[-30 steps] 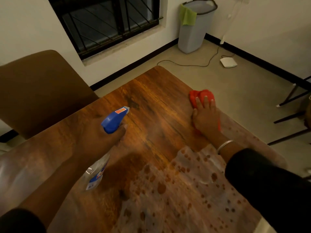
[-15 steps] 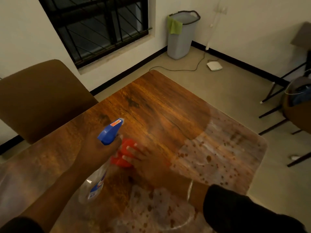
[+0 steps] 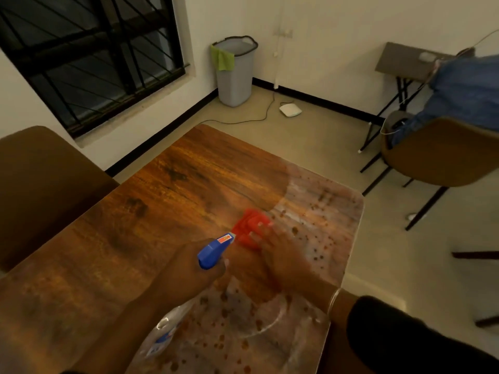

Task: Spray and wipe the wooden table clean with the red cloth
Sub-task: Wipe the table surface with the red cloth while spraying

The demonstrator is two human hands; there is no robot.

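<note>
The red cloth point(image 3: 249, 228) has slid rightward under the blurred, flat right hand point(image 3: 286, 255) — left hand point(image 3: 189, 271) grips the half-hidden spray bottle point(image 3: 213, 251).

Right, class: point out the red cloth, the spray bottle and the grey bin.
red cloth point(image 3: 249, 225): head view, on its bunched folds ahead of the fingers.
spray bottle point(image 3: 213, 251): head view, on its blue trigger head.
grey bin point(image 3: 235, 76): head view, on its front wall.

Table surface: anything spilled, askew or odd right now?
Yes. The wooden table has a whitish film with brown speckles over its right and near parts, unwiped. The right hand presses the red cloth at its edge; the left hand holds the spray bottle.
</note>
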